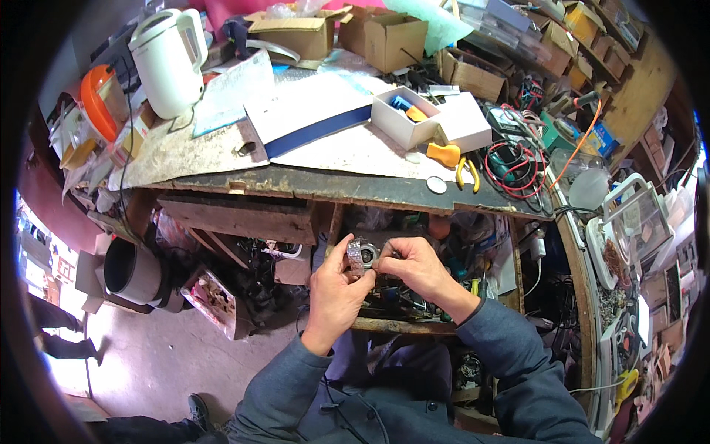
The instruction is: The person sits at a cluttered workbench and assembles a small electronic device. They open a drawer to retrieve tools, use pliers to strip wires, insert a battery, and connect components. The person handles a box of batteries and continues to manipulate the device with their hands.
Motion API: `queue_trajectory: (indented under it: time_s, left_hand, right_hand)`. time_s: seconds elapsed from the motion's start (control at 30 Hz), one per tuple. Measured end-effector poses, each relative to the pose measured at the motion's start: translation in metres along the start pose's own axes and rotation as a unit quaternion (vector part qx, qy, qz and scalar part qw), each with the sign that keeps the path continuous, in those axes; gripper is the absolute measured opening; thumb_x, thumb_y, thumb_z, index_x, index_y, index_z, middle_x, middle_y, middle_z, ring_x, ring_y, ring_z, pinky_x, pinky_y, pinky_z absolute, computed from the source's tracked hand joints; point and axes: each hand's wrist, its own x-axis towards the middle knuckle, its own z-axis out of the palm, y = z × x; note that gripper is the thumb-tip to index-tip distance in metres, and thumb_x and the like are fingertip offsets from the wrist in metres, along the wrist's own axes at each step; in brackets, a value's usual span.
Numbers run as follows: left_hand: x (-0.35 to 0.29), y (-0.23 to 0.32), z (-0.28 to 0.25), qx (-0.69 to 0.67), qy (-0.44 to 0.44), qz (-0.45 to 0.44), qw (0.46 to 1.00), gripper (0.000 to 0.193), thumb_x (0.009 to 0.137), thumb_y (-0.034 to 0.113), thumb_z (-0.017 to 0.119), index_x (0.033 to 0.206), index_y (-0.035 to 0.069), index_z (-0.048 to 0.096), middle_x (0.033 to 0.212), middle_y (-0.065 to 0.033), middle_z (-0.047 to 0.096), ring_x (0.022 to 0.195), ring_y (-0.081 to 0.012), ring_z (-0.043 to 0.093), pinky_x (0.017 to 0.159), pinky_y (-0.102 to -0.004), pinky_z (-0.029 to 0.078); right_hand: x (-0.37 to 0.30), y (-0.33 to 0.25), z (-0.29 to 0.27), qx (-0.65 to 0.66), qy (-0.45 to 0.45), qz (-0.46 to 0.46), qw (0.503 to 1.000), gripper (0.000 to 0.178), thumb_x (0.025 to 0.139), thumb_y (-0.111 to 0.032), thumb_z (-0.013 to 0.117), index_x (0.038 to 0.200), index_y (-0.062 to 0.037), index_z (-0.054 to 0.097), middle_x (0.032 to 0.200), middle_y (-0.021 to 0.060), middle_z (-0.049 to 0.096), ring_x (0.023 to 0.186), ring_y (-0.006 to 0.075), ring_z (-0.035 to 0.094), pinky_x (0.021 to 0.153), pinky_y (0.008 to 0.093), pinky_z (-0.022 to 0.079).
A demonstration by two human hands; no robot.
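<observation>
A silver wristwatch (362,254) with a metal band is held up in front of the bench edge, its round case facing me. My left hand (336,290) grips it between thumb and fingers. At the right side of the case, my right hand (416,268) is closed in a pinch, fingertips touching or nearly touching the watch. A small dark thing shows by those fingers, too small to name. Below both hands lies an open drawer (403,325) crowded with tools and parts. On the bench above are yellow-handled pliers (467,174) and a small round white disc (436,185).
The worn bench (214,177) holds an open white box (405,118), its lid (466,122), a blue-edged white box (303,111), a white kettle-like jug (168,63) and red and black cables (510,166). A bin (133,270) stands left. Another person's foot (70,346) shows far left.
</observation>
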Motion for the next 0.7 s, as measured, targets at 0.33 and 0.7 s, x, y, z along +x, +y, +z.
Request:
queue_trajectory:
  time_s: [0.33, 0.7]
  left_hand:
    - [-0.002, 0.014, 0.005, 0.022, 0.002, -0.026, 0.999, 0.054, 0.086, -0.008, 0.070, 0.137, -0.005, 0.051, 0.118, -0.0106, 0.068, 0.103, -0.0131, 0.068, 0.087, -0.0258, 0.057]
    - [-0.002, 0.008, 0.007, 0.019, 0.009, 0.004, 1.000, 0.052, 0.085, -0.005, 0.070, 0.135, -0.003, 0.058, 0.112, -0.0077, 0.073, 0.095, -0.0088, 0.068, 0.079, -0.0244, 0.057]
  right_hand:
    - [0.001, 0.002, 0.003, -0.071, 0.069, -0.053, 0.994, 0.019, 0.078, -0.014, 0.075, 0.089, 0.0009, 0.070, 0.065, 0.0001, 0.060, 0.062, 0.0052, 0.052, 0.058, 0.0254, 0.044]
    - [0.002, 0.002, 0.001, -0.100, 0.067, -0.028, 0.992, 0.024, 0.073, -0.016, 0.075, 0.087, 0.0039, 0.071, 0.067, 0.0054, 0.065, 0.063, 0.0092, 0.060, 0.062, 0.0278, 0.050]
